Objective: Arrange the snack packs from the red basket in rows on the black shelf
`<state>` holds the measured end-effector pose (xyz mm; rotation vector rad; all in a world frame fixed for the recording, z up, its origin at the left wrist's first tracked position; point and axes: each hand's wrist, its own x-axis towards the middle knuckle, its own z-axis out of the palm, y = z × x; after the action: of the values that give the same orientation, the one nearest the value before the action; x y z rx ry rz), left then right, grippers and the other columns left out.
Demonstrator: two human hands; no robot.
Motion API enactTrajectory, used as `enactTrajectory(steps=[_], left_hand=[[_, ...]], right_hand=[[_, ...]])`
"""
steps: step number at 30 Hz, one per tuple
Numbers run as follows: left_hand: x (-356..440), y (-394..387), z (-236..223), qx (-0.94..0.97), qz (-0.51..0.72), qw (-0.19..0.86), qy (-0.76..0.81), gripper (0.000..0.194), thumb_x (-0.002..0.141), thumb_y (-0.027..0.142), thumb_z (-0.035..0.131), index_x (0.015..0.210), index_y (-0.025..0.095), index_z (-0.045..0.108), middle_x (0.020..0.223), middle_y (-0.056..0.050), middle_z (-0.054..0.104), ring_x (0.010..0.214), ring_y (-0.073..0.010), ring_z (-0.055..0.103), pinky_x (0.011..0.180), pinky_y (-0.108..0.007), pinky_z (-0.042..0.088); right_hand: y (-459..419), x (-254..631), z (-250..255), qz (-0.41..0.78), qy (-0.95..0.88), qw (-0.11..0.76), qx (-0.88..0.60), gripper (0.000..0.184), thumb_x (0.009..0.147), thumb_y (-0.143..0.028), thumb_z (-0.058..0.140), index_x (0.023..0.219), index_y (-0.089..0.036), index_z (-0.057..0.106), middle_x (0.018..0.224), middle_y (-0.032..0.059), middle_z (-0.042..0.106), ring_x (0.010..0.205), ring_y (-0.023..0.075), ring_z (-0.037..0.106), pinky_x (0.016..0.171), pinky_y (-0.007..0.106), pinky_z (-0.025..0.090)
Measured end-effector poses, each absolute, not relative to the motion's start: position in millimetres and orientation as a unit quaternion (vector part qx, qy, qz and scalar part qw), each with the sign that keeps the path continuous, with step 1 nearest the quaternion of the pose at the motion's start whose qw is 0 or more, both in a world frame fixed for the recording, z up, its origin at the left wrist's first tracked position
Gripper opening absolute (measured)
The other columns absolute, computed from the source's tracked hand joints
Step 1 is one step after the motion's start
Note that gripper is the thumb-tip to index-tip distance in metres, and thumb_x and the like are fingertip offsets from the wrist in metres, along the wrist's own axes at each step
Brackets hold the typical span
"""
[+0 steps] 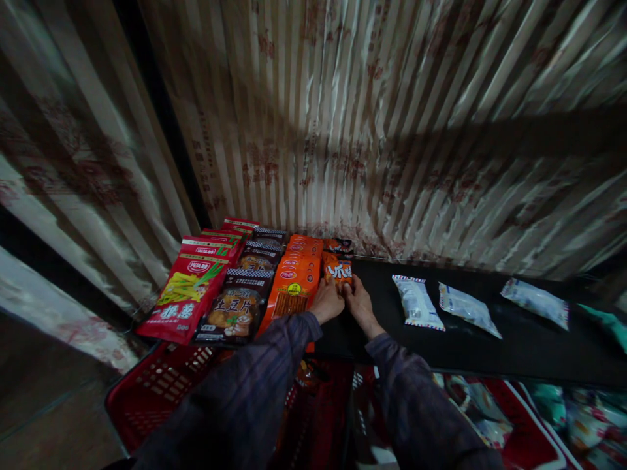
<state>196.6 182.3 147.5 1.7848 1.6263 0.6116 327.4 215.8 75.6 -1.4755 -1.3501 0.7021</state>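
Both my hands reach forward to a small orange snack packet [339, 273] lying on a black shelf [514, 346]. My left hand [326, 301] grips its lower left edge and my right hand [358, 301] grips its lower right edge, fingers closed on it. Another small packet [337, 246] lies just behind it. To the left run rows of snack bags: orange bags [294, 287], dark bags with a checkered band [235, 313] and red bags [189, 297].
Three clear white packets [418, 302] [467, 309] [536, 301] lie spaced along the shelf to the right, with a green packet [612, 324] at the far right. Red shopping baskets [157, 391] [519, 431] holding goods stand below the shelf. A striped curtain [392, 130] hangs behind.
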Motion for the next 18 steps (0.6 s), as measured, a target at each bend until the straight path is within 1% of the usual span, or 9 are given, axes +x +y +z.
enactTrajectory(steps=[2, 6, 9, 11, 15, 18], left_hand=[[197.8, 179.9, 147.3, 0.682, 0.234, 0.317, 0.616, 0.061, 0.086, 0.02, 0.051, 0.145, 0.01, 0.04, 0.151, -0.022, 0.041, 0.141, -0.0326, 0.04, 0.116, -0.041, 0.032], [198.8, 176.0, 146.2, 0.681, 0.249, 0.326, 0.607, 0.073, 0.082, 0.017, 0.054, 0.15, 0.005, 0.032, 0.162, -0.023, 0.019, 0.151, -0.0355, 0.017, 0.122, -0.042, 0.019], [200.3, 176.2, 144.2, 0.696, 0.253, 0.326, 0.588, 0.077, 0.079, 0.013, 0.055, 0.152, 0.007, 0.03, 0.165, -0.019, 0.012, 0.153, -0.0345, 0.006, 0.124, -0.043, 0.014], [202.0, 178.5, 142.5, 0.703, 0.251, 0.326, 0.58, 0.077, 0.078, 0.013, 0.054, 0.151, 0.009, 0.032, 0.165, -0.017, 0.012, 0.153, -0.0339, 0.004, 0.125, -0.045, 0.012], [204.9, 183.2, 139.9, 0.715, 0.26, 0.321, 0.564, 0.077, 0.077, 0.013, 0.053, 0.151, 0.012, 0.033, 0.162, -0.017, 0.025, 0.153, -0.0332, 0.002, 0.125, -0.05, 0.007], [205.3, 182.3, 140.3, 0.719, 0.257, 0.311, 0.566, 0.076, 0.076, 0.013, 0.052, 0.15, 0.009, 0.035, 0.16, -0.018, 0.03, 0.153, -0.0331, 0.003, 0.125, -0.049, 0.008]], right_hand=[[215.9, 326.0, 75.7, 0.278, -0.553, 0.494, -0.611, 0.056, 0.076, -0.044, 0.059, 0.127, -0.023, 0.062, 0.12, 0.0113, 0.068, 0.116, 0.0308, 0.061, 0.108, 0.049, 0.039], [215.8, 323.5, 78.2, 0.251, -0.54, 0.507, -0.623, 0.063, 0.074, -0.041, 0.059, 0.133, -0.016, 0.058, 0.134, 0.0155, 0.061, 0.13, 0.0321, 0.052, 0.114, 0.05, 0.034], [216.6, 322.3, 84.2, 0.239, -0.548, 0.506, -0.622, 0.069, 0.077, -0.045, 0.056, 0.138, -0.014, 0.052, 0.143, 0.0156, 0.055, 0.135, 0.0309, 0.048, 0.116, 0.049, 0.031], [218.1, 321.2, 88.6, 0.238, -0.562, 0.512, -0.604, 0.07, 0.078, -0.049, 0.054, 0.139, -0.015, 0.052, 0.145, 0.0142, 0.053, 0.135, 0.0296, 0.048, 0.117, 0.048, 0.03], [221.1, 318.5, 92.2, 0.253, -0.587, 0.522, -0.565, 0.072, 0.078, -0.056, 0.054, 0.138, -0.016, 0.053, 0.146, 0.0137, 0.052, 0.134, 0.029, 0.05, 0.117, 0.047, 0.031], [221.4, 317.2, 89.3, 0.251, -0.593, 0.527, -0.554, 0.073, 0.08, -0.058, 0.052, 0.14, -0.016, 0.052, 0.146, 0.0143, 0.052, 0.135, 0.0286, 0.049, 0.116, 0.046, 0.032]])
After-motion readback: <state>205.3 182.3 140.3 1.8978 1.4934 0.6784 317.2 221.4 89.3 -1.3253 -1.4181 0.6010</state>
